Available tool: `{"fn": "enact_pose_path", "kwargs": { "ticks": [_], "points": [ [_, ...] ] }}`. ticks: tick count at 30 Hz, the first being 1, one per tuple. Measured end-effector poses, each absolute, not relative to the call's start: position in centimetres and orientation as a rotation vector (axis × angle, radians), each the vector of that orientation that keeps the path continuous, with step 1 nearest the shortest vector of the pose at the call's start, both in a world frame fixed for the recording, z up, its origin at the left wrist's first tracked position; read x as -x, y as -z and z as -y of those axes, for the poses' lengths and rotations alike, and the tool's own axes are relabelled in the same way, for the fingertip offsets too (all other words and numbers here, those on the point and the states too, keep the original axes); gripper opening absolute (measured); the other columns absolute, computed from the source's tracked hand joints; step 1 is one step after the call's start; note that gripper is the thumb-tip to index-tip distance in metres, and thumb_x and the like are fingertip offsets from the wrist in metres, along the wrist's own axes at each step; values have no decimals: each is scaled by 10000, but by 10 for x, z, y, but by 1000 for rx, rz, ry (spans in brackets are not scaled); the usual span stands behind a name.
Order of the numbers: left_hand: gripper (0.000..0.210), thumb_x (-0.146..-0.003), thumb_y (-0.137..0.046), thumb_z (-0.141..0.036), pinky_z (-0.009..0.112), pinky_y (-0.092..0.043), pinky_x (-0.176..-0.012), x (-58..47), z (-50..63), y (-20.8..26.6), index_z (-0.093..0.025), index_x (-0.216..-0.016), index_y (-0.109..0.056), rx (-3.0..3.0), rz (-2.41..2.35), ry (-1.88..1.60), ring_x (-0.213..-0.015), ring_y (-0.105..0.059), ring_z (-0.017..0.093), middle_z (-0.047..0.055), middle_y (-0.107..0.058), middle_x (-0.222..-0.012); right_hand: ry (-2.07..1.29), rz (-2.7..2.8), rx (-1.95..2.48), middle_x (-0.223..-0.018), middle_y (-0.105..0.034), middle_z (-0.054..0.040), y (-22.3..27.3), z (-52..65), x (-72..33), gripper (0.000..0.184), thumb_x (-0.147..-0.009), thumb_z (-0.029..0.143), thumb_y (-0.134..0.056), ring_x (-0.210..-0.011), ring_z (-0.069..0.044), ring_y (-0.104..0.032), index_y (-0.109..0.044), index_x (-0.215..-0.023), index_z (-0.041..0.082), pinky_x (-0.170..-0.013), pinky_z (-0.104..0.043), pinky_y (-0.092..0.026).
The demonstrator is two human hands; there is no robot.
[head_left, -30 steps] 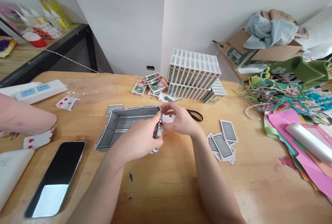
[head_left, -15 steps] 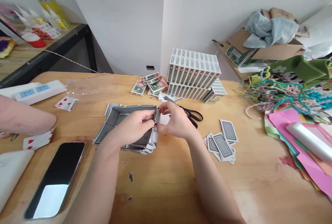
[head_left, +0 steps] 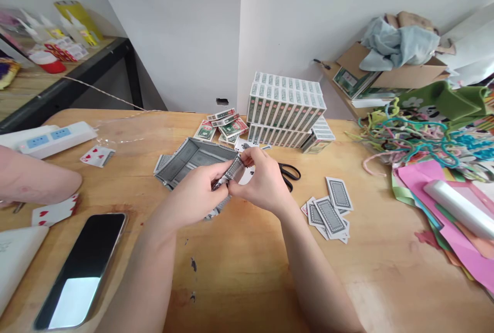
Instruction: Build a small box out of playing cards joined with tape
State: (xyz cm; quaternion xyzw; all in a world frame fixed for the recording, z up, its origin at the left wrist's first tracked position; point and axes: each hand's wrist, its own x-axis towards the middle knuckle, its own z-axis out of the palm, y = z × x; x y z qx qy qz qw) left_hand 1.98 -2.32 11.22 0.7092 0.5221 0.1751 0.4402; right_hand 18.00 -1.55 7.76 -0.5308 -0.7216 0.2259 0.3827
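A shallow tray-like box point(head_left: 185, 155) made from grey-backed playing cards tilts up over the table. My left hand point(head_left: 198, 191) is closed on its right-hand edge, thumb on top. My right hand point(head_left: 260, 178) pinches a playing card point(head_left: 245, 174), its white face with black pips partly visible, against the same edge. Fingers hide much of where card and box meet. Just behind my right hand lie black-handled scissors point(head_left: 289, 173), partly covered by it. Loose grey-backed cards point(head_left: 331, 215) are spread to the right.
Stacked card packs point(head_left: 283, 109) stand at the back, with several packs point(head_left: 226, 126) heaped beside them. A phone point(head_left: 83, 271), power strip point(head_left: 57, 140) and someone's arm point(head_left: 36, 176) are at left. Yarn point(head_left: 420, 137) and coloured paper point(head_left: 436, 194) lie at right.
The card box has turned and tipped, its far side swinging up and to the right. Both hands keep hold at its right edge; my left hand has shifted slightly rightward.
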Motion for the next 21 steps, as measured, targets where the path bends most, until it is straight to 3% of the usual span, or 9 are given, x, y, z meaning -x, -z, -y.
{"fn": "enact_pose_path", "kwargs": {
  "ticks": [8, 14, 21],
  "points": [
    [461, -831, -411, -201, 327, -496, -764, -18, 25, -110, -255, -1257, -578, -1819, -1323, -462, -912, -629, 234, 14, -693, -870, -352, 1909, 1348, -813, -571, -54, -84, 19, -174, 247, -604, 233, -580, -813, -232, -541, -457, -818, 218, -716, -355, -468],
    [477, -869, -397, -178, 317, -469, -930, -11, 27, -114, -287, -1319, -515, -1804, -1166, -458, -1112, -574, 201, -1, -607, -1266, -154, 2001, 1368, -792, -539, -83, -81, 23, -168, 234, -615, 256, -535, -774, -252, -490, -442, -823, 200, -677, -387, -456],
    [625, -828, -422, -137, 370, -454, -998, -8, 25, -104, -262, -1436, -352, -1650, -944, -448, -1311, -440, 248, 55, -534, -1373, -183, 2030, 1358, -789, -516, -66, -82, 20, -176, 248, -589, 236, -542, -771, -237, -474, -435, -811, 206, -681, -374, -448]
  ]
}}
